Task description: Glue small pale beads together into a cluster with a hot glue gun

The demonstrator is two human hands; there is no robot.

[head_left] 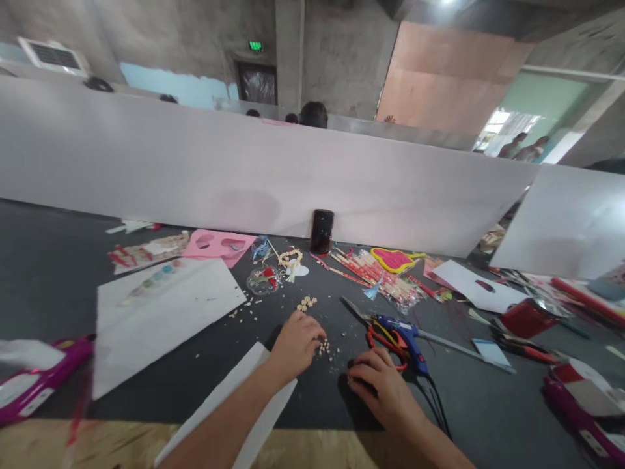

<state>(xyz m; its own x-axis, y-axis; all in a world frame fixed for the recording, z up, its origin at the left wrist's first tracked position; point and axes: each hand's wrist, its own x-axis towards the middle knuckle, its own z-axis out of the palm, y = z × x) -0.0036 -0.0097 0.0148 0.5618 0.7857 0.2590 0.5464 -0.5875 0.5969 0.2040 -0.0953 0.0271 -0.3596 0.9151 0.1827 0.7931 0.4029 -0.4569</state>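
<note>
Head view: left hand (pixel 295 345) narrowly pinching over small cream beads (pixel 323 347) on the dark desk (pixel 58 293), any held bead hidden. Right hand (pixel 383 389) curling beside a blue glue gun (pixel 401 332), its grip unclear. Working low and close, sensibly limiting scatter.

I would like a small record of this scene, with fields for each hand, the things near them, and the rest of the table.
Surface: black worktop
Left hand: fingertips at a small heap of pale beads
Right hand: lies on the worktop, curled; any hold is hidden
Nearby: blue hot glue gun, red-handled scissors
Rest: white sheet, pink cut-out sheet, phone leaning on a white board
</note>
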